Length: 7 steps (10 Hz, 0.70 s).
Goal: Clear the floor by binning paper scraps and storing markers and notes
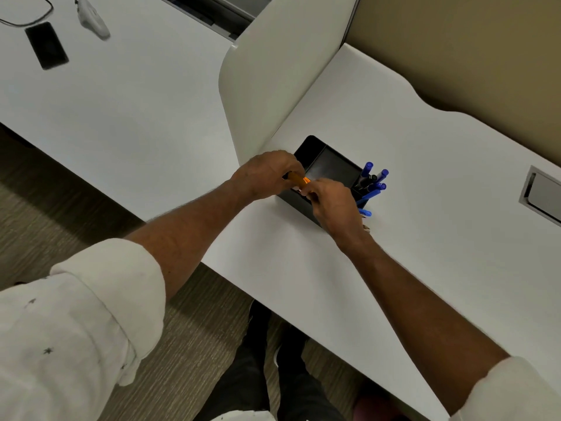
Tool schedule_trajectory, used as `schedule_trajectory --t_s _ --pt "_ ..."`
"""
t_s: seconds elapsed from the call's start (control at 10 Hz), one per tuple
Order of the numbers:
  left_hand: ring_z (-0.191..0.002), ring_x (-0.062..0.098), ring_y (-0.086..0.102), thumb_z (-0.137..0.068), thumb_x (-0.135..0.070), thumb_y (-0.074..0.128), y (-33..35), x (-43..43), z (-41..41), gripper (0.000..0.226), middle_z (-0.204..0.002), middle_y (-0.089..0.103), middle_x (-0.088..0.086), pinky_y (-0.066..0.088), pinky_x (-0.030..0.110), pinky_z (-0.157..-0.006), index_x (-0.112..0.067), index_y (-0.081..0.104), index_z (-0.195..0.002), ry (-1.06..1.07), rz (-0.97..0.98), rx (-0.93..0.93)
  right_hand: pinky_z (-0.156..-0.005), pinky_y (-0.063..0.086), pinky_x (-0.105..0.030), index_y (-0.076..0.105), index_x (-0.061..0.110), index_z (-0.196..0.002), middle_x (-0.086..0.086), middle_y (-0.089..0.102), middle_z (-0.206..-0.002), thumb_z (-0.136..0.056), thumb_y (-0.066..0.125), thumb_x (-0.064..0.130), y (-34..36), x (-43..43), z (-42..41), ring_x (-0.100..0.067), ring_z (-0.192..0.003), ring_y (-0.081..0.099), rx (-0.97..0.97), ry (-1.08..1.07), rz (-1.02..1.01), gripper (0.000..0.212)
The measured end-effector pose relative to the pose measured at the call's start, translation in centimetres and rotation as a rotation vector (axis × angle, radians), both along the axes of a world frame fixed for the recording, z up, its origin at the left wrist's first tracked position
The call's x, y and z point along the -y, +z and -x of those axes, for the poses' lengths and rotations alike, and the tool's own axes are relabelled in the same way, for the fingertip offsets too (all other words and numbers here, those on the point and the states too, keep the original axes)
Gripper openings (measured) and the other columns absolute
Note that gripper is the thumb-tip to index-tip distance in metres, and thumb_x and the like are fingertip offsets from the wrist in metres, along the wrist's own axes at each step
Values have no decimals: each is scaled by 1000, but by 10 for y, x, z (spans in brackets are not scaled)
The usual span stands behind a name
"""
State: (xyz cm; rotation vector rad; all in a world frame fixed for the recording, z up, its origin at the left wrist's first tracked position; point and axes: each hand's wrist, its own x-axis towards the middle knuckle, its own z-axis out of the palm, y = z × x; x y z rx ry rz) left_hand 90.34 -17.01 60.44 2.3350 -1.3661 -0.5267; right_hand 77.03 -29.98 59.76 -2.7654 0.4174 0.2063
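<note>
A black desk organiser [329, 165] stands on the white desk [409, 183] beside a white divider panel. Several blue and black markers [372, 182] stand in its right compartment. My left hand [267, 174] grips an orange marker [299, 178] over the organiser's near left edge. My right hand [334, 205] meets it from the right, its fingers pinching something small at the orange marker's tip; what it pinches is hidden. The organiser's large middle compartment looks bare.
A white divider panel [273, 74] splits the desk in two. On the left desk lie a black phone [47, 45], a white mouse [92, 18] and a cable. A cable hatch [543, 196] is set in the right desk. Wood-look floor [54, 208] lies below.
</note>
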Motion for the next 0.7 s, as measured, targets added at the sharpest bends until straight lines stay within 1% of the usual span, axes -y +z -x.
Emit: schedule_trajectory --t_s 0.1,0.2,0.3,0.4,0.5,0.6,0.7 --pt "-108 18 58 -93 -31 68 1 3 3 21 -115 69 0 53 37 -88 -21 75 -111 -84 24 134 -82 55 -30 71 21 -115 -3 69 -107 -94 67 15 -5 -1 -2 -20 -85 64 -33 -31 -20 22" --pt "-104 20 60 -100 -28 58 -3 3 4 22 -112 71 0 51 34 -86 -22 73 -115 -192 -35 270 -79 55 -31 71 20 -112 -3 69 -103 -97 62 15 -7 0 7 -19 -82 63 42 -75 -14 18" --pt "-92 23 62 -101 -25 56 -7 0 9 20 -105 70 4 46 32 -73 -19 69 -116 -176 -107 310 -82 56 -36 70 15 -111 -4 70 -99 -100 56 15 -3 0 28 -20 -85 65 211 -116 -53 18" --pt "-88 24 63 -100 -36 55 -11 0 13 24 -100 68 4 48 34 -68 -18 67 -111 -64 -75 193 -104 51 -37 65 12 -126 -5 67 -127 -102 53 20 3 4 48 -23 -121 61 351 -147 -23 28" --pt "-105 21 61 -100 -48 48 -9 -1 16 39 -115 65 2 53 35 -80 -18 62 -119 -22 -15 189 -124 27 -41 40 15 -152 -4 37 -161 -106 43 38 12 11 61 -22 -153 27 259 -193 96 52" --pt "-137 25 48 -102 -48 46 -3 7 23 53 -147 53 6 44 38 -109 -14 52 -142 0 88 285 -128 12 -43 19 16 -160 -4 13 -169 -106 33 50 20 24 74 -23 -157 6 206 -288 127 66" --pt "-150 25 32 -103 -50 40 12 21 37 63 -159 39 9 27 41 -124 -11 40 -152 -13 73 322 -129 11 -43 13 16 -161 -3 6 -170 -105 31 54 29 35 95 -23 -158 2 179 -422 90 70"
